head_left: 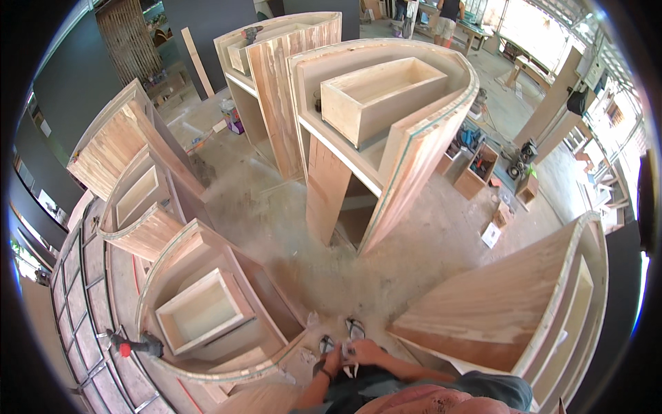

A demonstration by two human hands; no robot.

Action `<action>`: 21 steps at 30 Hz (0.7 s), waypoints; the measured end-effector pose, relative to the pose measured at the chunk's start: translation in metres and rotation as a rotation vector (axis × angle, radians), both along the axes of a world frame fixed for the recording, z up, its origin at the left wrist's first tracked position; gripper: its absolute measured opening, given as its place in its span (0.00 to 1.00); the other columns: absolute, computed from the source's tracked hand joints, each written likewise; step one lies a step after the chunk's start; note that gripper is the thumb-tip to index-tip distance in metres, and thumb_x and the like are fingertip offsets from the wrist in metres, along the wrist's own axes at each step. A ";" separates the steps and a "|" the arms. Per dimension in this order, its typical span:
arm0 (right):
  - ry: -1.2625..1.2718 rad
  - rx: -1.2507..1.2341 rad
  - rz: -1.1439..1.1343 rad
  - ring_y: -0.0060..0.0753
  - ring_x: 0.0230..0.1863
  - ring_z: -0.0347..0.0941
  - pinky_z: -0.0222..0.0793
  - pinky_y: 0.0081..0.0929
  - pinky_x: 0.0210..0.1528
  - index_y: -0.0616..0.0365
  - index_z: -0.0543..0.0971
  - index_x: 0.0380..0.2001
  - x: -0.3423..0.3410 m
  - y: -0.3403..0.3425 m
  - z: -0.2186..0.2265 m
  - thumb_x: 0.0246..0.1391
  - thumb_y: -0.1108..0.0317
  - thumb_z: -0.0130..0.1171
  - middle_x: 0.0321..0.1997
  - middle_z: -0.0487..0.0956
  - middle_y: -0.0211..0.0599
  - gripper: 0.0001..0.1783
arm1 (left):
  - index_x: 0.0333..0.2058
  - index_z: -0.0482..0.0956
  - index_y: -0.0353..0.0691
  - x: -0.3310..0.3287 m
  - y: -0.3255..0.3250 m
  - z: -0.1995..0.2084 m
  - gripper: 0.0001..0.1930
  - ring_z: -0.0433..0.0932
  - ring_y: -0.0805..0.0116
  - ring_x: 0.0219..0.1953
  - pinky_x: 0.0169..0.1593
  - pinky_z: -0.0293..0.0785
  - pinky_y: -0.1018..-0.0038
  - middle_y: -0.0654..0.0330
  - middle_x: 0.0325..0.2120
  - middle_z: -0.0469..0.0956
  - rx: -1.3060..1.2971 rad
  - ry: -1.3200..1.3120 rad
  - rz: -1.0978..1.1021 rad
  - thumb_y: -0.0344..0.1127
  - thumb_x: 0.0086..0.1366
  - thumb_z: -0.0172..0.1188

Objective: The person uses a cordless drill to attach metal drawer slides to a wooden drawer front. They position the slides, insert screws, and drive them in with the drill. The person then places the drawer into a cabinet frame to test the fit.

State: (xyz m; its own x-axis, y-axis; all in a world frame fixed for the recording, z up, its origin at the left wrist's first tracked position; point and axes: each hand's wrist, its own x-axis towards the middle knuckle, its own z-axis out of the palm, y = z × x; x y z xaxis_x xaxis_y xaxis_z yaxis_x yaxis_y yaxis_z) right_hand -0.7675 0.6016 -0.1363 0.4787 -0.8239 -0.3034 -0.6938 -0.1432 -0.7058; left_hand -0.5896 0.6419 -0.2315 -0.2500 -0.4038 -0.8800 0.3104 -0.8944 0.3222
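My left hand (333, 360) and my right hand (363, 352) are close together in front of my waist, at the bottom centre. The fingers of both look closed around something small and pale that I cannot make out. Just left of them stands a curved plywood cabinet (279, 312) with a pale, open-topped drawer box (238, 314) set in its top. By that cabinet's outer left edge is a black and red power tool (141, 346). Another curved plywood cabinet (483, 307) rises on my right, its broad wood-grained side facing the middle.
A larger curved cabinet (427, 162) with a drawer box (372, 110) stands ahead, another cabinet (276, 96) behind it. More curved cabinets (114, 152) line the left, beside a black metal grid (83, 303). Wooden tool boxes (477, 172) sit on the floor at right. A person (448, 17) stands far back.
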 end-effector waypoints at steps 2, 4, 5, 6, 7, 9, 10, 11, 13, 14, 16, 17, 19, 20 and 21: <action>-0.031 -0.095 -0.052 0.59 0.37 0.80 0.76 0.53 0.39 0.54 0.84 0.34 -0.004 -0.008 0.012 0.51 0.50 0.63 0.34 0.82 0.50 0.18 | 0.47 0.80 0.41 -0.007 -0.025 0.028 0.23 0.81 0.65 0.43 0.44 0.80 0.67 0.61 0.38 0.81 -0.128 0.101 0.032 0.56 0.75 0.50; 0.077 -0.062 -0.040 0.60 0.37 0.80 0.77 0.52 0.41 0.56 0.84 0.34 -0.001 -0.035 0.082 0.52 0.53 0.62 0.34 0.82 0.52 0.17 | 0.46 0.81 0.40 -0.007 -0.051 0.056 0.23 0.82 0.68 0.41 0.41 0.79 0.68 0.61 0.38 0.81 -0.218 -0.077 0.013 0.55 0.75 0.52; 0.112 -0.056 -0.112 0.60 0.38 0.80 0.77 0.52 0.41 0.57 0.84 0.35 -0.001 -0.041 0.088 0.52 0.54 0.62 0.34 0.82 0.53 0.17 | 0.45 0.82 0.39 -0.010 -0.066 0.063 0.23 0.82 0.68 0.40 0.40 0.79 0.68 0.62 0.38 0.82 -0.212 -0.144 0.020 0.55 0.74 0.53; 0.145 -0.050 -0.177 0.61 0.38 0.80 0.77 0.52 0.42 0.57 0.84 0.35 0.000 -0.048 0.090 0.51 0.56 0.63 0.34 0.82 0.53 0.16 | 0.45 0.82 0.38 -0.012 -0.077 0.070 0.22 0.83 0.69 0.38 0.39 0.80 0.68 0.61 0.37 0.82 -0.295 -0.195 0.064 0.54 0.74 0.54; 0.156 -0.087 -0.249 0.61 0.38 0.80 0.77 0.53 0.42 0.57 0.84 0.35 -0.001 -0.054 0.100 0.50 0.56 0.63 0.34 0.82 0.54 0.16 | 0.45 0.83 0.38 -0.015 -0.088 0.079 0.22 0.83 0.69 0.36 0.37 0.81 0.68 0.61 0.37 0.83 -0.374 -0.244 0.106 0.54 0.74 0.56; 0.182 -0.122 -0.363 0.62 0.39 0.80 0.77 0.53 0.42 0.58 0.84 0.35 -0.005 -0.067 0.114 0.49 0.58 0.64 0.35 0.82 0.55 0.15 | 0.46 0.82 0.36 -0.024 -0.109 0.174 0.21 0.83 0.70 0.35 0.36 0.83 0.70 0.61 0.36 0.83 -0.520 -0.287 0.029 0.52 0.73 0.57; 0.184 -0.130 -0.376 0.63 0.39 0.80 0.77 0.53 0.42 0.58 0.85 0.35 -0.001 -0.074 0.125 0.48 0.59 0.64 0.35 0.82 0.55 0.15 | 0.46 0.82 0.36 -0.020 -0.112 0.183 0.21 0.84 0.69 0.35 0.37 0.84 0.70 0.61 0.36 0.83 -0.507 -0.265 0.066 0.51 0.73 0.57; 0.191 -0.139 -0.396 0.63 0.40 0.80 0.77 0.53 0.43 0.59 0.85 0.35 0.000 -0.082 0.134 0.48 0.60 0.64 0.35 0.83 0.55 0.15 | 0.46 0.82 0.36 -0.019 -0.113 0.185 0.21 0.84 0.69 0.36 0.38 0.84 0.70 0.60 0.37 0.83 -0.496 -0.237 0.096 0.50 0.73 0.58; 0.119 -0.175 -0.348 0.63 0.40 0.80 0.77 0.53 0.43 0.58 0.85 0.35 0.001 -0.096 0.150 0.49 0.59 0.63 0.35 0.83 0.55 0.15 | 0.47 0.82 0.36 -0.014 -0.119 0.196 0.20 0.85 0.68 0.36 0.39 0.85 0.70 0.60 0.37 0.84 -0.497 -0.202 0.138 0.49 0.74 0.58; 0.084 -0.190 -0.324 0.63 0.40 0.80 0.77 0.53 0.43 0.58 0.84 0.36 0.002 -0.100 0.156 0.49 0.59 0.63 0.35 0.83 0.54 0.15 | 0.48 0.81 0.36 -0.011 -0.120 0.204 0.20 0.85 0.68 0.36 0.39 0.85 0.69 0.59 0.37 0.84 -0.504 -0.196 0.151 0.49 0.74 0.58; 0.044 -0.191 -0.260 0.66 0.41 0.79 0.75 0.53 0.45 0.60 0.84 0.36 0.006 -0.111 0.168 0.48 0.63 0.63 0.36 0.82 0.57 0.15 | 0.50 0.80 0.37 -0.002 -0.122 0.214 0.19 0.85 0.67 0.37 0.39 0.85 0.69 0.59 0.39 0.84 -0.498 -0.180 0.159 0.48 0.74 0.57; 0.023 -0.195 -0.227 0.67 0.41 0.78 0.75 0.53 0.46 0.61 0.84 0.36 0.008 -0.115 0.171 0.47 0.65 0.63 0.36 0.82 0.59 0.14 | 0.51 0.80 0.37 0.001 -0.118 0.218 0.19 0.85 0.66 0.40 0.41 0.85 0.68 0.59 0.40 0.84 -0.485 -0.177 0.169 0.48 0.74 0.57; 0.009 -0.141 -0.154 0.65 0.44 0.78 0.74 0.54 0.49 0.59 0.84 0.40 0.011 -0.123 0.168 0.48 0.63 0.64 0.40 0.82 0.57 0.16 | 0.52 0.78 0.36 0.006 -0.111 0.242 0.20 0.83 0.66 0.44 0.45 0.85 0.65 0.60 0.42 0.83 -0.463 -0.175 0.188 0.47 0.75 0.57; 0.003 -0.108 -0.118 0.64 0.46 0.78 0.73 0.54 0.50 0.58 0.84 0.42 0.013 -0.125 0.166 0.49 0.62 0.64 0.42 0.82 0.56 0.17 | 0.52 0.79 0.37 0.008 -0.110 0.245 0.19 0.84 0.67 0.43 0.43 0.85 0.67 0.60 0.42 0.83 -0.462 -0.167 0.208 0.47 0.75 0.56; -0.024 -0.104 -0.083 0.64 0.46 0.77 0.73 0.54 0.51 0.58 0.84 0.42 0.018 -0.126 0.164 0.49 0.63 0.64 0.42 0.82 0.57 0.17 | 0.52 0.79 0.37 0.012 -0.106 0.248 0.18 0.84 0.67 0.43 0.42 0.85 0.68 0.60 0.43 0.83 -0.458 -0.166 0.237 0.46 0.75 0.56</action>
State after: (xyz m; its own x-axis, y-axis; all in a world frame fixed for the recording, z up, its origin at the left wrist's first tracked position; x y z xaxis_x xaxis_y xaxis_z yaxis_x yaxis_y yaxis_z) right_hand -0.7494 0.4759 0.0276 0.4135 -0.8875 -0.2035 -0.6897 -0.1594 -0.7063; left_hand -0.5774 0.5359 0.0160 0.0220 -0.7840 -0.6203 0.3985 -0.5622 0.7247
